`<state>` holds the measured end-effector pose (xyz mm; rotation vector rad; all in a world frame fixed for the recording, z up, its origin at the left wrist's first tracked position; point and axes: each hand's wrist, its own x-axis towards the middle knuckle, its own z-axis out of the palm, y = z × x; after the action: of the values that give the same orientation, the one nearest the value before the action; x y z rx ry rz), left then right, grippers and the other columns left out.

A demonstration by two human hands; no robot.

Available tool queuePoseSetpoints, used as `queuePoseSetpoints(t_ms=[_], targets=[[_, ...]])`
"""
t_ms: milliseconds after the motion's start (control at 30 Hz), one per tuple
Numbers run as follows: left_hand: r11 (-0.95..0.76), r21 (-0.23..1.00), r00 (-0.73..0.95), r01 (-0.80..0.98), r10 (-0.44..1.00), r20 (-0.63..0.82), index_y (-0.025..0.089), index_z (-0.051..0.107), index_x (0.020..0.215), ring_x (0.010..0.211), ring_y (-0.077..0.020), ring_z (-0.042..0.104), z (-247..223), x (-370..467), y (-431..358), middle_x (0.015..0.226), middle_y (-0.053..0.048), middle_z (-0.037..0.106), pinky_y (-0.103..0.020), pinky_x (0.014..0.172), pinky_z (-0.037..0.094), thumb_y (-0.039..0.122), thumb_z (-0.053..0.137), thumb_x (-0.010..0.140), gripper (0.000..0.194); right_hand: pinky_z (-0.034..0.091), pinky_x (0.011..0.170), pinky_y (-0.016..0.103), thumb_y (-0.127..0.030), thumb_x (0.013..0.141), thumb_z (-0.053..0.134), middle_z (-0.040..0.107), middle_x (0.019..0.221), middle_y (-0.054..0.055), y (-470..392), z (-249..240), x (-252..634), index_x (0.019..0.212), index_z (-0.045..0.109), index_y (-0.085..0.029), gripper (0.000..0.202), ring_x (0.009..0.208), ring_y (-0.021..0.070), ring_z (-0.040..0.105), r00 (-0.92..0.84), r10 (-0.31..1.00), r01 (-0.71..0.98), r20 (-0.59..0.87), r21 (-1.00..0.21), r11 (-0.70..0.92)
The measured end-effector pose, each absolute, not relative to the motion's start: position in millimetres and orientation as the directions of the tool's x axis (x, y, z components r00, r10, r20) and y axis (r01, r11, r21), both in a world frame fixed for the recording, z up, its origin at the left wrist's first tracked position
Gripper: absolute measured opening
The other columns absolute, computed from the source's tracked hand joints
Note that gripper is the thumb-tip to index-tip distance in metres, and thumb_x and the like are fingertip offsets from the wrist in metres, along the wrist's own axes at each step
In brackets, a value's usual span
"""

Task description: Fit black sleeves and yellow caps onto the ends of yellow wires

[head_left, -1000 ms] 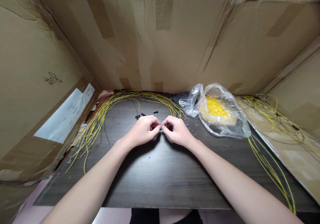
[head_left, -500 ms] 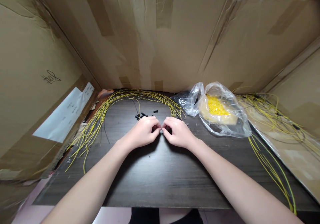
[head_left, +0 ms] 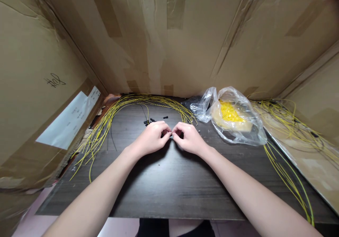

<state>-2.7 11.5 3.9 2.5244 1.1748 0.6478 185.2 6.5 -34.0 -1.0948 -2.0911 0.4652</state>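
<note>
My left hand (head_left: 155, 136) and my right hand (head_left: 188, 138) meet fingertip to fingertip above the middle of the dark table (head_left: 169, 191). Thumb and forefinger are pinched together on both; what lies between them is too small and hidden to make out. Just behind my left hand lie several small black connector-like pieces (head_left: 151, 120), with one black piece (head_left: 165, 117) a little apart. A bundle of thin yellow wires (head_left: 116, 110) arcs along the back of the table, its right end (head_left: 188, 116) just behind my right hand.
Cardboard walls (head_left: 148, 42) stand at the back and both sides. A clear plastic bag (head_left: 254, 134) with small yellow pieces (head_left: 230, 113) lies back right, beside a bag of black pieces (head_left: 194, 104). More yellow wires (head_left: 286, 115) lie on cardboard at the right.
Both hands stay together in nearly the same spot, with only slight finger movement. The view has shifted a little; the wires and bags lie as before.
</note>
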Motion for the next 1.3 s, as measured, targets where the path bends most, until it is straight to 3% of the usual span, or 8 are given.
queuePoseSetpoints(t_ms=[1033,1300], targets=[[-0.604,0.499,0.539,0.622,0.792,0.287,0.016,0.062,0.074,0.066,-0.0136,0.055,1.6,-4.6,15.0,0.072,-0.001,0.061,-0.026,0.062,0.040,0.017,0.057,0.085,0.012,0.041,0.065,0.025,-0.013,0.076,0.058,0.059,0.071,0.001,8.3,-32.1,185.6,0.071,0.057,-0.017,0.006,0.066,0.0137,0.053,-0.334,0.837,0.544,0.433,-0.637,0.546],[-0.590,0.465,0.524,0.659,0.805,0.279,0.016,0.062,0.075,0.066,-0.0145,0.054,0.1,-5.8,16.4,0.073,-0.002,0.061,-0.027,0.062,0.040,0.017,0.056,0.084,0.011,0.040,0.064,0.025,-0.012,0.076,0.056,0.059,0.070,0.001,11.5,-34.1,188.1,0.069,0.057,-0.017,0.009,0.064,0.0132,0.052,-0.289,0.857,0.569,0.426,-0.644,0.512]])
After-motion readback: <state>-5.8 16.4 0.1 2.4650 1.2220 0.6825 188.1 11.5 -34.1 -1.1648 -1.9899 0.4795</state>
